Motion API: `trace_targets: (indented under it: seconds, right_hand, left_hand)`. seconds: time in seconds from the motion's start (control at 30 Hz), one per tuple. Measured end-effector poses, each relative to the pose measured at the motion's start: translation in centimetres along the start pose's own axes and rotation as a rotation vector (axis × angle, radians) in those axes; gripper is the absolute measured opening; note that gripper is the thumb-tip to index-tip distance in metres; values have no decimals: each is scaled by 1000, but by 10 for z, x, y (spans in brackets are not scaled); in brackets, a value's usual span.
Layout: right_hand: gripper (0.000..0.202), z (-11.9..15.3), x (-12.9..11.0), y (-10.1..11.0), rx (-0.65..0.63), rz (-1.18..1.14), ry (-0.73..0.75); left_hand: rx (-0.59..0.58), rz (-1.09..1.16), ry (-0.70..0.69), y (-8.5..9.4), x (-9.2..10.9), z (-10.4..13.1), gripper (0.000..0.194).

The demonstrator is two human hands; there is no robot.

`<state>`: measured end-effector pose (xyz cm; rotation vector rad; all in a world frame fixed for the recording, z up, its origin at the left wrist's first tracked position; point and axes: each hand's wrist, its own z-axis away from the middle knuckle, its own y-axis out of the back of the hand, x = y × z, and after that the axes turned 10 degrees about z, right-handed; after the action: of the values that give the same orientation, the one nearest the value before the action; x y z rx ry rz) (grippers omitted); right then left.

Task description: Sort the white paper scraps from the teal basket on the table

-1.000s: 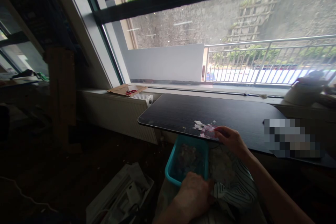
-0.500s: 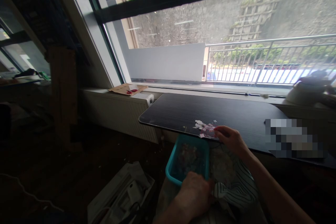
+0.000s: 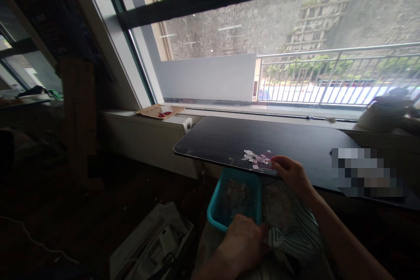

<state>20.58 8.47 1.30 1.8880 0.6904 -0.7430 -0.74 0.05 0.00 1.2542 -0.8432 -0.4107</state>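
black table (image 3: 262,135): right grip (image 3: 290,173) pinching paper scraps (image 3: 250,156); left grip (image 3: 244,238) at teal basket (image 3: 212,205), can't tell hold; cardboard (image 3: 149,112) markings illegible

The right hand (image 3: 290,174) has drawn a little way to the right over the surface (image 3: 229,135), its fingertips now farther from the white scraps than half a second ago. The pink scraps (image 3: 263,158) beside those fingertips have shifted too: they lay spread toward the near edge, and now sit in a tighter patch, slightly farther back. Along that edge, a white scrap (image 3: 256,167) has slid slightly rightward, with more dark surface showing around it. The head's view has also turned very slightly left since one second ago
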Motion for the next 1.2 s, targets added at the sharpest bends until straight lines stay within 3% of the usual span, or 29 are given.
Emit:
trace_targets:
  seconds: [0.2,0.43,0.73,0.97,1.2]
  right_hand:
    - [31,2,-5,-3,-53,-28,61]
    - [33,1,-7,2,-10,-68,37]
    - [36,1,-3,-10,-52,-5,67]
    - [33,0,-9,-4,-110,6,88]
    - [37,1,-9,-8,-86,-11,66]
  left_hand:
    - [-5,-19,2,-3,-1,-1,22]
    - [3,-16,-8,-4,-2,-1,19]
    - [-28,-26,-6,-4,-2,-1,21]
    - [-30,-10,-8,1,0,0,19]
    - [-29,-9,2,-1,0,-1,18]
